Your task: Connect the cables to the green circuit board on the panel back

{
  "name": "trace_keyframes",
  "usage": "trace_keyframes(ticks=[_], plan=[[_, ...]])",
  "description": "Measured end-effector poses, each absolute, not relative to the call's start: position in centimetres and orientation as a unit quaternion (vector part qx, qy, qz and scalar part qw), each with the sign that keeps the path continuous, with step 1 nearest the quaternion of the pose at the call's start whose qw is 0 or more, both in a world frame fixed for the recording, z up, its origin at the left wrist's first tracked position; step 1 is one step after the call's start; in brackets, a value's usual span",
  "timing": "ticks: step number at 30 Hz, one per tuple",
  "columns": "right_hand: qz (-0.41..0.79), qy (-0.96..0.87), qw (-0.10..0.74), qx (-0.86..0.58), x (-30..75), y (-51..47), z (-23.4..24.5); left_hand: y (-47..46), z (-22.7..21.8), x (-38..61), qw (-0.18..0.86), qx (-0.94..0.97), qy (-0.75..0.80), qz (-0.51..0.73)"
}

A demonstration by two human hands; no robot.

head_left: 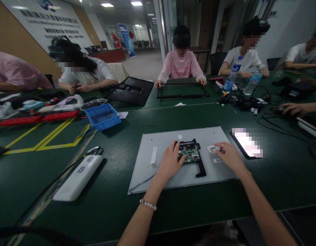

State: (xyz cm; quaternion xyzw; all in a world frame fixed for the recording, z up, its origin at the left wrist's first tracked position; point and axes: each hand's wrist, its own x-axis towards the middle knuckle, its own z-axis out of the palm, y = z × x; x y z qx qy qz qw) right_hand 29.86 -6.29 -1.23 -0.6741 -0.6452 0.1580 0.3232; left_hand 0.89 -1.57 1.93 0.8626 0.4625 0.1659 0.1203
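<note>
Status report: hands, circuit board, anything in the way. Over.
Left hand spread on circuit board. Right hand at white label, grip unclear. Board on grey panel; phone right of panel.

One green circuit board (192, 154) and two bottles (234, 68) show.

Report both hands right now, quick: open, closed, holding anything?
Left hand: open, fingers spread at the circuit board.
Right hand: fingertips drawn together beside the white label; whether they hold anything cannot be told.
</note>
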Motion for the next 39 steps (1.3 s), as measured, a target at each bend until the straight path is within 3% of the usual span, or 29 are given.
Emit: trace_keyframes(ticks=[8, 17, 23, 29, 33, 39], plan=[[0.216, -0.616, 0.36, -0.666, 29.0, -5.2, -0.6, -1.6, 1.8, 0.9, 0.125, 0.86, 0.466, 0.164], [0.059, -0.712, 0.274, -0.643, 29.8, -2.9, -0.2, -1.6, 1.4, 0.8, 0.128, 0.86, 0.461, 0.177], [0.074, -0.808, 0.251, -0.529, 25.3, 1.4, 2.0, -1.5, 1.2, 0.8, 0.142, 0.851, 0.46, 0.209], [0.067, -0.874, 0.15, -0.457, 21.0, 5.2, 2.7, -1.5, 1.0, 0.7, 0.152, 0.843, 0.465, 0.223], [0.045, -0.878, 0.092, -0.468, 19.4, 5.7, 2.9, -1.4, 0.6, 0.6, 0.139, 0.851, 0.459, 0.213], [0.03, -0.847, 0.109, -0.52, 19.1, 4.4, 3.1, -1.5, 0.6, 0.5, 0.131, 0.852, 0.461, 0.21]])
